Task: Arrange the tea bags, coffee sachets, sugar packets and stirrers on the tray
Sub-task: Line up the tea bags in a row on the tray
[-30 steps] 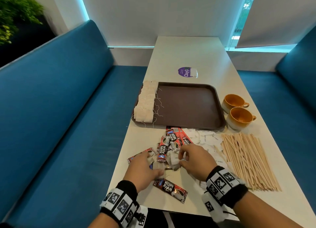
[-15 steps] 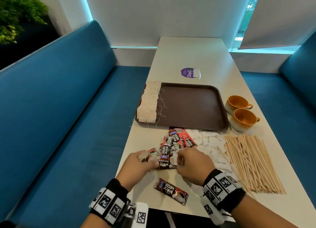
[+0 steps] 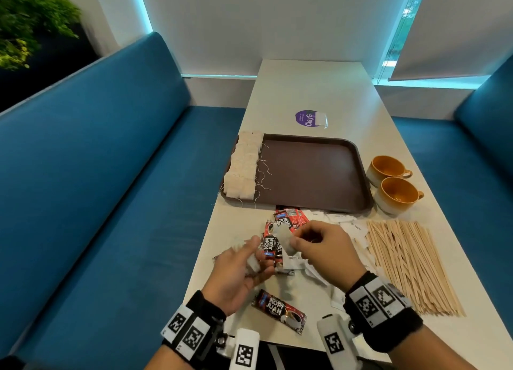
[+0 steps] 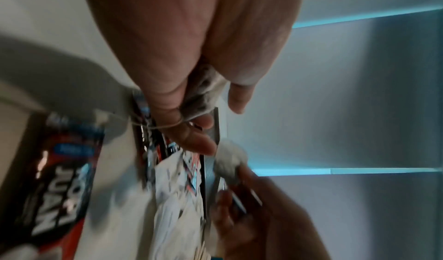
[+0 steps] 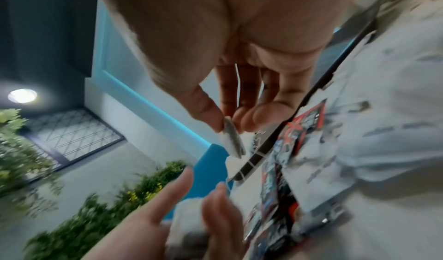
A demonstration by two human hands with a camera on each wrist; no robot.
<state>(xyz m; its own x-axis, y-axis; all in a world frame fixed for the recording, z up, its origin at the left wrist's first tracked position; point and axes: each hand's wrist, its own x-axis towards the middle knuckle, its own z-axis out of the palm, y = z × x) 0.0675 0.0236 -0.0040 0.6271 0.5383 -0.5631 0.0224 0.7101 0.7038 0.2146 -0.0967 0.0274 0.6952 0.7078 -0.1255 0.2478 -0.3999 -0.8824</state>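
A brown tray [image 3: 311,175] lies mid-table with a row of tea bags [image 3: 244,167] along its left edge. In front of it red coffee sachets [image 3: 290,219] and white sugar packets [image 3: 347,226] lie mixed in a pile, and one sachet [image 3: 279,311] lies nearer me. Wooden stirrers [image 3: 408,261] spread out on the right. My left hand [image 3: 255,258] is raised over the pile and grips a tea bag [image 4: 203,90], its string looped over a finger. My right hand [image 3: 294,240] pinches another tea bag [image 5: 232,139] between thumb and fingers, close beside the left hand.
Two orange cups [image 3: 397,194] stand right of the tray. A purple round sticker [image 3: 305,118] lies behind the tray. Blue benches [image 3: 111,203] run along both sides of the narrow white table [image 3: 319,86].
Both hands have lifted off the pile of sachets and come closer together, each now holding a tea bag up.
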